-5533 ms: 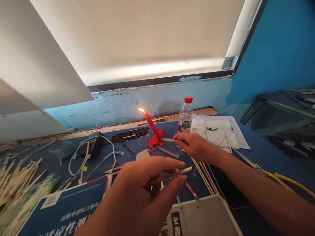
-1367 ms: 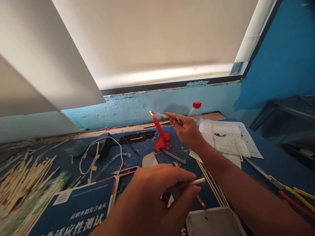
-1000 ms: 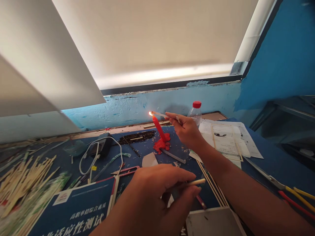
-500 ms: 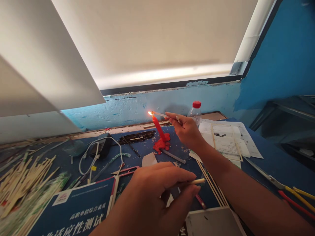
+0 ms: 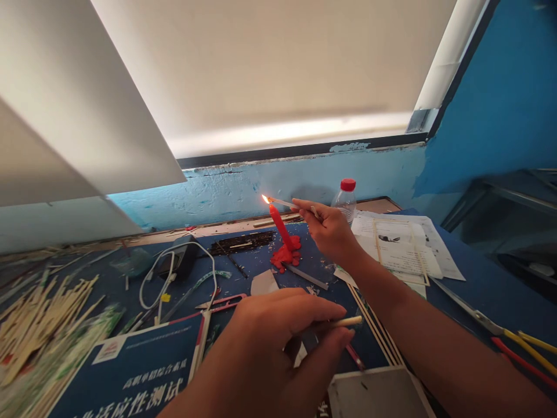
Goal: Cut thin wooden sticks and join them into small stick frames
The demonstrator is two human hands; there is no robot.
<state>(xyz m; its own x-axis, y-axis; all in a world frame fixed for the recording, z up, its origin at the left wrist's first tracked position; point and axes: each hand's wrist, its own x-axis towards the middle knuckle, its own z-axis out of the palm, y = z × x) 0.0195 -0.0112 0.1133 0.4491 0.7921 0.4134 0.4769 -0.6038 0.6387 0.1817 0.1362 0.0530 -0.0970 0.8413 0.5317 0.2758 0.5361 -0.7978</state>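
A lit red candle [image 5: 281, 227] leans slightly left, its foot set in a lump of red wax [image 5: 286, 253] on the blue table. My right hand [image 5: 333, 232] pinches a thin whitish stick [image 5: 282, 203], whose far tip touches the flame at the wick. Closer to the camera, my left hand [image 5: 278, 342] holds a short pale wooden stick [image 5: 349, 321] between thumb and forefinger; its end points right. Below the candle lies a flat grey strip [image 5: 307, 277].
Many wooden sticks [image 5: 47, 325] and a blue book [image 5: 143, 360] lie left, near a white cable [image 5: 215, 273] and pink-handled snips [image 5: 228, 302]. Dark sticks [image 5: 243, 241] sit behind. At right are a red-capped bottle [image 5: 347, 200], papers [image 5: 444, 249] and scissors [image 5: 481, 317].
The flame at the candle's tip has changed shape slightly. Both hands and their sticks are in nearly the same places.
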